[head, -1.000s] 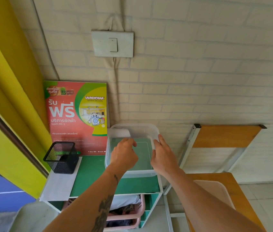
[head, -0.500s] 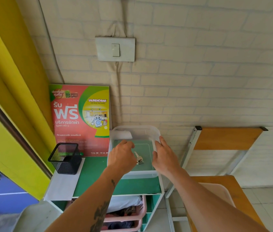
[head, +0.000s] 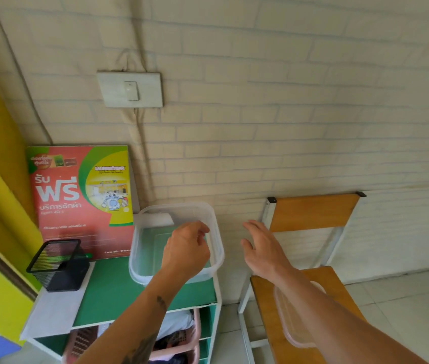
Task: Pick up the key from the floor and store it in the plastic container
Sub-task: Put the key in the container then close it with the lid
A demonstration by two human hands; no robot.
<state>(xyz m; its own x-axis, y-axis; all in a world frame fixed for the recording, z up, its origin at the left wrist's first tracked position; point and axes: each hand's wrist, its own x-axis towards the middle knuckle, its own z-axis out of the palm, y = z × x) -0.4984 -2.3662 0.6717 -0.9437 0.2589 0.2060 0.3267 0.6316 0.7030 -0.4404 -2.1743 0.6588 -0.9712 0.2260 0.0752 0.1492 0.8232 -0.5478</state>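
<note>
A clear plastic container stands without its lid on the green top of a shelf unit, against the wall. My left hand hovers over the container's right half with its fingers curled in; I see nothing in them. The key is not visible; the hand covers the part of the container floor below it. My right hand is off to the right of the container, apart from it, fingers spread and holding nothing.
The clear lid lies on the seat of a wooden chair to the right, partly under my right forearm. A black mesh pen holder and a red poster stand left of the container. A pink basket sits below.
My right hand has let go of the container's rim and moved right. The key seen lying inside the container half a second ago is now hidden by my left hand.
</note>
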